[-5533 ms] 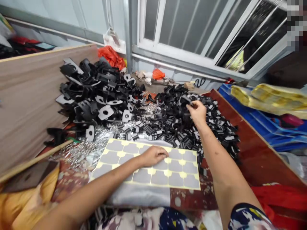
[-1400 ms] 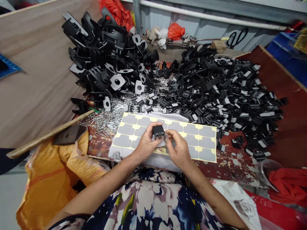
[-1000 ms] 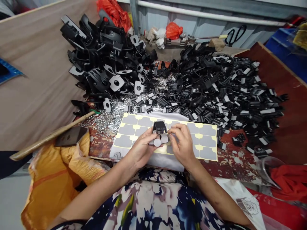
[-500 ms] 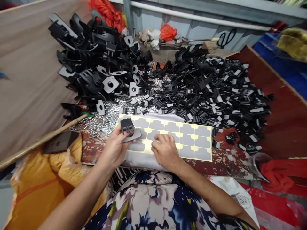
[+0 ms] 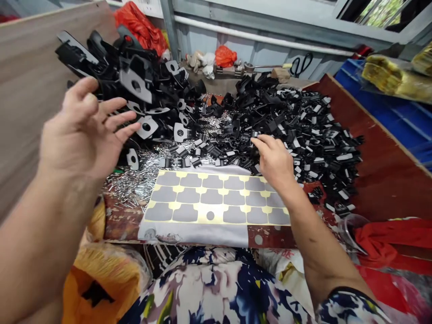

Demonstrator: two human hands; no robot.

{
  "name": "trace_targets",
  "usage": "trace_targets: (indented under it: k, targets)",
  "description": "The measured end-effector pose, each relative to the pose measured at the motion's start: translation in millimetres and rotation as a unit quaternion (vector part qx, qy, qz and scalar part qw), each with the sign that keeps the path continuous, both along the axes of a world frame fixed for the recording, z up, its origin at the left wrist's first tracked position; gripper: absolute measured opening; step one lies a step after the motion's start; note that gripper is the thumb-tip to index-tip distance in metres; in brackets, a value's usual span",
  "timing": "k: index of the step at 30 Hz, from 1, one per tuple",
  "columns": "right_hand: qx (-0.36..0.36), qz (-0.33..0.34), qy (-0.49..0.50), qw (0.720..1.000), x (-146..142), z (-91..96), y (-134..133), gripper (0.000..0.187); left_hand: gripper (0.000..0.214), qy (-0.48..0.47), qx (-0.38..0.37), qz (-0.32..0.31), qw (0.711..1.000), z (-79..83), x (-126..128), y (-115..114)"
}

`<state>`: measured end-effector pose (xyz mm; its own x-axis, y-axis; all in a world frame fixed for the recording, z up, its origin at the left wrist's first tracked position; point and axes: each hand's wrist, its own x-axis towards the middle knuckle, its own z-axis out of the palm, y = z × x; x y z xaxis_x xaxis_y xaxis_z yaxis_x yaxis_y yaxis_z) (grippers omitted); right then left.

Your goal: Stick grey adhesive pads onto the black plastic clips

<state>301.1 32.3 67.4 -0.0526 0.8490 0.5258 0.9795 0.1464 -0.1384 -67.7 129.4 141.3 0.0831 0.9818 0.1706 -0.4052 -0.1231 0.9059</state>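
My left hand (image 5: 84,130) is raised at the left, its fingers spread and holding nothing. Just past its fingertips is a black plastic clip (image 5: 137,85) with a grey pad and a round hole; whether it is in the air or touching the left pile, I cannot tell. My right hand (image 5: 276,162) reaches over the sheet, its fingers pinched together at the near edge of the small black clips (image 5: 303,126). What is in the pinch is too small to make out. Below lies a yellow backing sheet (image 5: 199,209) of grey stickers, with one bottom-row space showing only a grey disc.
Large black clips (image 5: 108,67) are heaped at the back left against a wooden board (image 5: 30,54). Loose silver pins (image 5: 141,173) lie between the heaps. A red-brown board (image 5: 381,130) stands on the right. Black-handled scissors (image 5: 301,65) rest at the back, and an orange bag (image 5: 111,265) is below left.
My left hand has let go of the black clip and moved up and left. My right hand has lifted off the sticker sheet and moved forward and right to the small clips.
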Motion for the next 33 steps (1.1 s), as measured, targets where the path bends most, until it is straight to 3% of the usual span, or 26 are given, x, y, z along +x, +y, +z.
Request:
trace_targets:
  k: [2, 4, 6, 9, 11, 14, 16, 21, 23, 26, 28, 29, 31, 33]
  targets:
    - [-0.035, 0.002, -0.031, 0.999, 17, 6.3, 6, 0.031, 0.028, 0.020, -0.014, -0.033, 0.999, -10.6, 9, -8]
    - [-0.025, 0.027, -0.009, 0.999, 16, 5.4, -3, 0.020, 0.030, 0.069, -0.123, -0.170, 0.975, -38.8, 25, -31]
    - [0.015, 0.077, 0.050, 0.996, -3, -2.0, -25, 0.020, 0.041, 0.062, -0.225, -0.289, 0.929, -73.0, 45, -59]
    - [0.025, 0.218, 0.166, 0.961, -52, -24.1, -64, 0.025, 0.066, -0.026, -0.301, -0.368, 0.879, -113.5, 67, -89]
    - [-0.005, 0.265, 0.234, 0.935, -82, -43.9, -82, 0.028, 0.071, -0.038, -0.321, -0.365, 0.873, -127.9, 72, -96]
    - [-0.050, 0.162, 0.326, 0.930, -108, -73.7, -93, 0.032, 0.063, -0.001, -0.318, -0.278, 0.906, -135.8, 68, -88]
    - [-0.085, 0.090, 0.359, 0.925, -113, -89.5, -95, 0.032, 0.059, 0.006, -0.313, -0.225, 0.923, -137.7, 62, -78]
    - [-0.167, 0.070, 0.402, 0.897, -106, -102.3, -97, 0.025, 0.057, 0.012, -0.320, -0.183, 0.930, -147.6, 56, -65]
    - [-0.241, 0.099, 0.463, 0.847, -95, -96.1, -97, 0.021, 0.058, 0.004, -0.317, -0.171, 0.933, -153.1, 58, -65]
    - [-0.350, 0.219, 0.578, 0.703, -74, -82.4, -97, 0.026, 0.063, -0.012, -0.308, -0.156, 0.938, -158.9, 59, -65]
    - [-0.335, 0.269, 0.652, 0.624, -64, -74.8, -94, 0.032, 0.063, -0.018, -0.297, -0.149, 0.943, -159.1, 60, -64]
    - [-0.297, 0.264, 0.682, 0.614, -62, -72.1, -92, 0.033, 0.062, -0.022, -0.292, -0.145, 0.945, -157.7, 60, -65]
    - [-0.204, 0.211, 0.704, 0.646, -65, -68.0, -88, 0.032, 0.062, -0.030, -0.291, -0.141, 0.946, -151.7, 60, -70]
    - [-0.120, 0.139, 0.676, 0.713, -74, -65.0, -84, 0.029, 0.060, -0.047, -0.299, -0.160, 0.940, -142.8, 62, -80]
